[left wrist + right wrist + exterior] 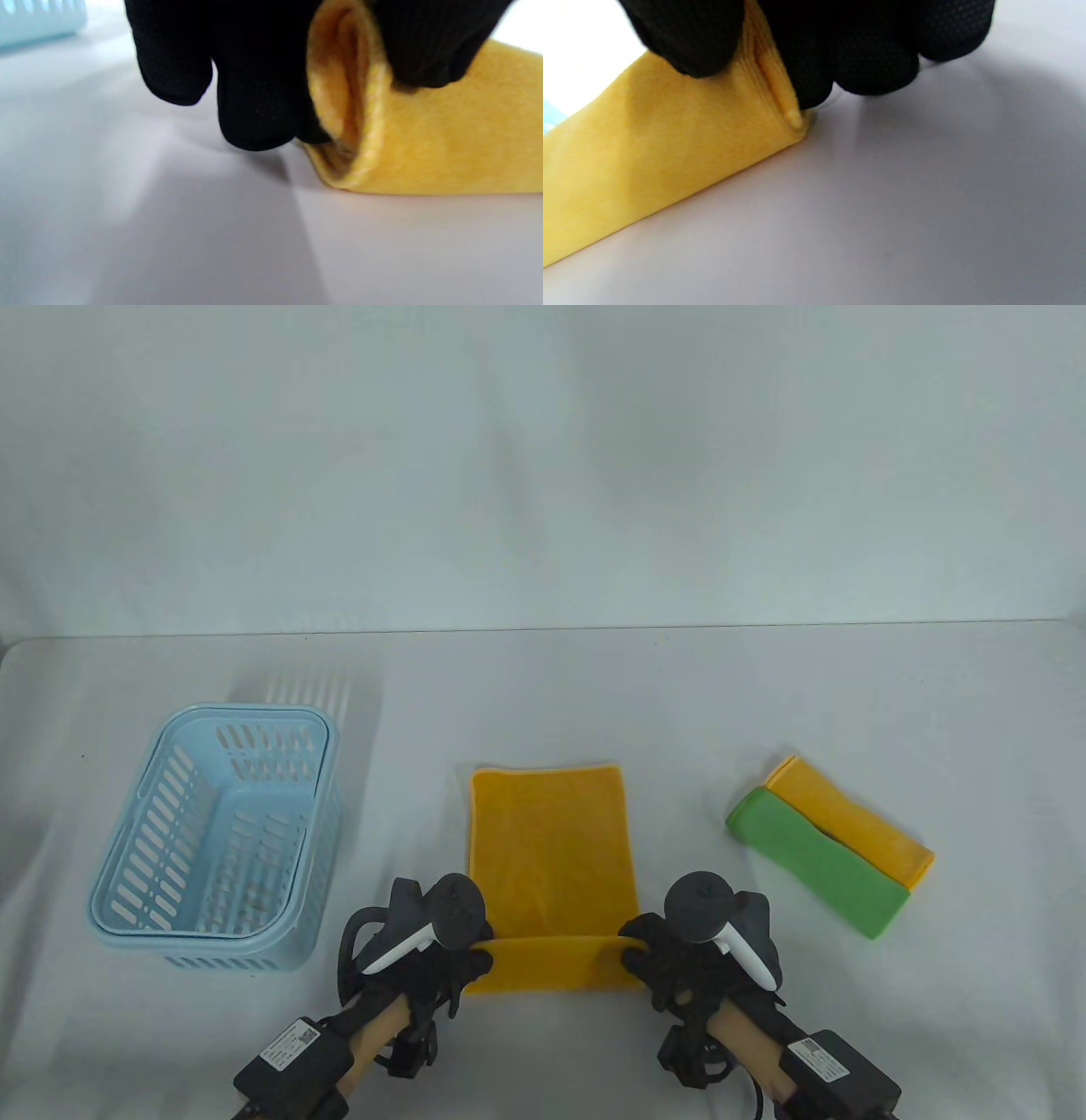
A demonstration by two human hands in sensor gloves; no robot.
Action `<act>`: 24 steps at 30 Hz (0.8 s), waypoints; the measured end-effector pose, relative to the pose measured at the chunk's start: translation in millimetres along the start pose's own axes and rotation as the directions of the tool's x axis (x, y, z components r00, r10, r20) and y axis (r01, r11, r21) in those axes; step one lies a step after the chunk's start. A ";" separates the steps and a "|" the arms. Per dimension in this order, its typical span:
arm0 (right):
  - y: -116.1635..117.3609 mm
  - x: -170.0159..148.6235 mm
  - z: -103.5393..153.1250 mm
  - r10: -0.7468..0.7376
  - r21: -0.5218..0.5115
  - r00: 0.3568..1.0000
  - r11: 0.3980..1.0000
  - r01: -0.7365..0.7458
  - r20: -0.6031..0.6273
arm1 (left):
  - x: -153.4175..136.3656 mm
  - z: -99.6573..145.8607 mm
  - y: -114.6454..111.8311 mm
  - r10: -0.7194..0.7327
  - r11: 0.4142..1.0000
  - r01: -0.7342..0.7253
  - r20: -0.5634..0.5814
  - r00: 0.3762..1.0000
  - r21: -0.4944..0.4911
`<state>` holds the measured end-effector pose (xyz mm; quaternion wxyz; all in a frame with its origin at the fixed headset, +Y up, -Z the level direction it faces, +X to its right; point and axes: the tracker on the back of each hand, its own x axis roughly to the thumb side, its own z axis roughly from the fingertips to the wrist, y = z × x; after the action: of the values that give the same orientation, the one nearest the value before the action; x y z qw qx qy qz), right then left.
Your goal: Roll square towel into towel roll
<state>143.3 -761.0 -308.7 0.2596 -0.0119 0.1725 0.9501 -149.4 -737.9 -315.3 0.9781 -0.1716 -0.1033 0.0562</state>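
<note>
Bench [543,687]: pale grey surface that carries everything, with a light wall behind its far edge.
Basket [119,848]: light blue slotted plastic, standing upright at the left of the bench, well apart from the towels; a corner of it shows blurred in the left wrist view.
Square towel [551,848]: yellow-orange cloth with a soft, fuzzy nap, lying flat at the middle of the bench between the two hands. Its far edge is straight with a thin stitched hem. Its near edge is turned up and over into a first loose fold that runs from hand to hand. In the left wrist view the fold's end stands open like a short tube, the inner layers showing; in the right wrist view that end is pressed flatter, tapering to a corner that touches the bench.
Folded cloths: a green cloth [814,865] lies against a yellow cloth [857,823], both angled, at the right of the bench, near the right hand but apart from it.
Left hand [441,959]: black glove, tracker on its back; its fingers [258,106] are curled and clamp the left end of the rolled edge, thumb on top of the fold.
Right hand [670,959]: black glove, tracker on its back; its fingers [869,55] are curled and pinch the right end of the rolled edge, the tips down at the bench.
</note>
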 end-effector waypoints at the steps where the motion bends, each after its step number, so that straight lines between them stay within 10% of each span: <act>1: 0.5 -0.1 -0.7 0.008 -0.020 1.000 1.000 -0.008 -0.005 | 0.0 -0.6 -0.5 -0.016 1.000 0.016 -0.014 1.000 0.016; 24: -20.4 9.7 14.9 -0.016 -0.140 0.999 0.990 0.023 0.052 | -0.8 16.6 20.8 -0.058 0.977 0.066 -0.045 0.997 0.203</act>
<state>146.1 -734.9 -302.3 0.2717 -0.0077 0.0983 0.9573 -155.5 -713.2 -307.4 0.9937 -0.0682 -0.0834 0.0325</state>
